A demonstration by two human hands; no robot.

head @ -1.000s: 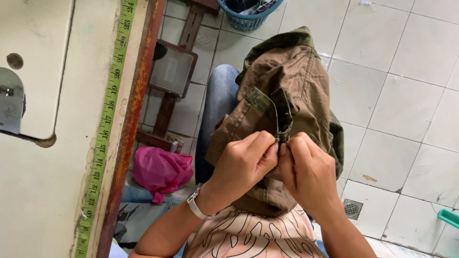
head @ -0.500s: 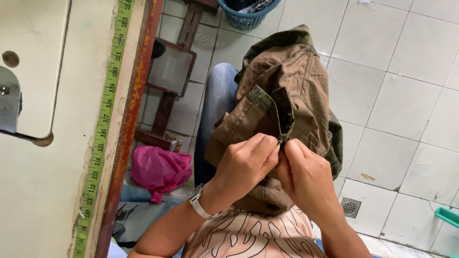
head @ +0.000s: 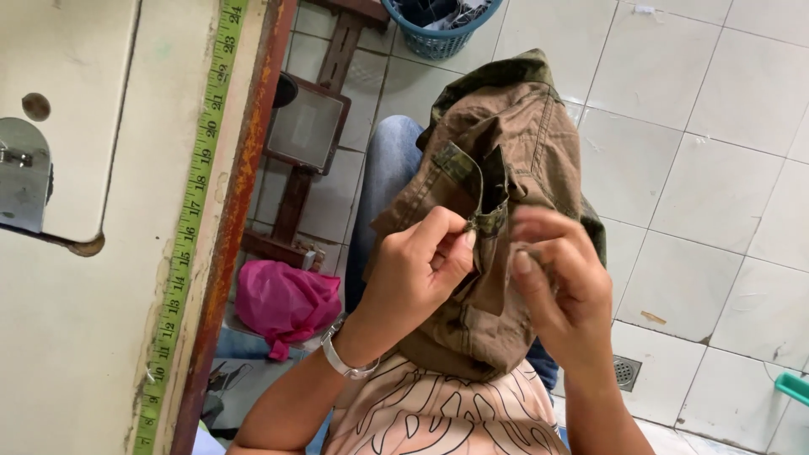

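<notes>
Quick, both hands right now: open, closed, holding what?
Left hand: closed, pinching the brown garment at its opening.
Right hand: fingers curled, gripping the same garment from the other side.

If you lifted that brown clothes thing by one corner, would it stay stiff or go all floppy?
Probably floppy: the brown garment drapes and folds over the knee. Likely not slippery, since the left hand and right hand pinch it with fingertips alone. It looks thick, so perhaps slightly heavy.

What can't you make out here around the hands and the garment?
- Head view: what the left hand pinches at the garment opening, too small and covered by its fingertips.
- Right hand grip: its fingers curl over and hide it.
- Basket: cut off by the top edge.
- Lower garment: behind both hands.
</notes>
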